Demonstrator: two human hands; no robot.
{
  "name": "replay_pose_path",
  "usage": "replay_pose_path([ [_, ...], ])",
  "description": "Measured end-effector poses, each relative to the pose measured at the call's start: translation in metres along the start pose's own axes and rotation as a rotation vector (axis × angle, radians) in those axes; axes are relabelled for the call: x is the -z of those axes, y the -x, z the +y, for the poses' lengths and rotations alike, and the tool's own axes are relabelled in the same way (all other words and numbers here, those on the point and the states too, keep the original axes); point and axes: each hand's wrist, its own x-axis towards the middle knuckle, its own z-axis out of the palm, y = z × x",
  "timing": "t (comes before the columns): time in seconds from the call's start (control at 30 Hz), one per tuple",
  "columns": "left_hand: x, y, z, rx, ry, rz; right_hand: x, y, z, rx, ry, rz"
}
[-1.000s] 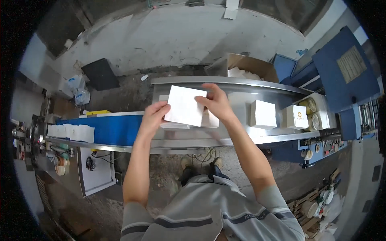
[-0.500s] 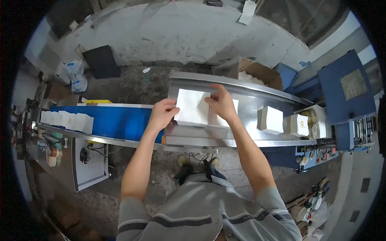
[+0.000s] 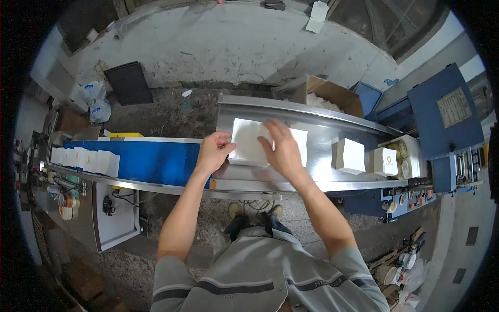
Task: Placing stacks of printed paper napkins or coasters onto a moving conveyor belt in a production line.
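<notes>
A flat white carton blank (image 3: 249, 143) lies on the shiny steel chute (image 3: 317, 156) in front of me. My left hand (image 3: 213, 152) grips its left edge with curled fingers. My right hand (image 3: 281, 150) presses flat on top of it, fingers spread. A second white blank (image 3: 300, 140) shows from under it on the right. Further right on the chute stand a folded white box (image 3: 351, 155) and another white box (image 3: 385, 161) with a round gold mark.
A blue conveyor belt (image 3: 150, 161) runs left from the chute, carrying several white blanks (image 3: 86, 160) at its far left end. An open cardboard box (image 3: 332, 96) sits behind the chute. Blue machinery (image 3: 442, 119) stands at the right. A black panel (image 3: 129, 83) leans against the wall.
The white blank was held up in both hands; now it lies down on the steel chute, with my right hand flattened on top and my left at its edge.
</notes>
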Motion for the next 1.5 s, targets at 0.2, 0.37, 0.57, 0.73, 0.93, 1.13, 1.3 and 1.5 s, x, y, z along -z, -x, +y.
replay_pose_path([
  [0.2, -0.007, -0.005, -0.009, -0.036, -0.062, 0.157, -0.021, 0.019, -0.013, 0.092, 0.147, -0.323],
  [0.37, -0.004, -0.019, 0.002, 0.384, 0.092, -0.152, -0.026, 0.033, -0.002, 0.135, 0.223, -0.407],
  [0.57, -0.007, -0.034, -0.007, 0.455, 0.264, -0.355, -0.019, 0.036, 0.008, 0.158, 0.182, -0.37],
  [0.73, -0.027, -0.037, -0.017, 0.381, 0.26, -0.295, -0.003, 0.045, 0.021, 0.131, 0.04, -0.332],
  [0.93, -0.029, 0.003, 0.085, 0.09, -0.013, -0.175, -0.009, 0.047, -0.003, -0.012, -0.293, -0.188],
  [1.13, -0.013, 0.008, 0.067, 0.128, -0.529, -0.045, -0.042, 0.06, 0.012, -0.49, -0.98, -0.247],
  [1.3, -0.008, -0.004, 0.045, 0.196, -0.085, -0.02, -0.059, 0.05, 0.032, -0.689, -1.306, -0.143],
  [1.5, -0.015, -0.006, 0.033, 0.177, 0.167, -0.025, -0.039, 0.019, 0.004, -0.696, -1.196, -0.288],
])
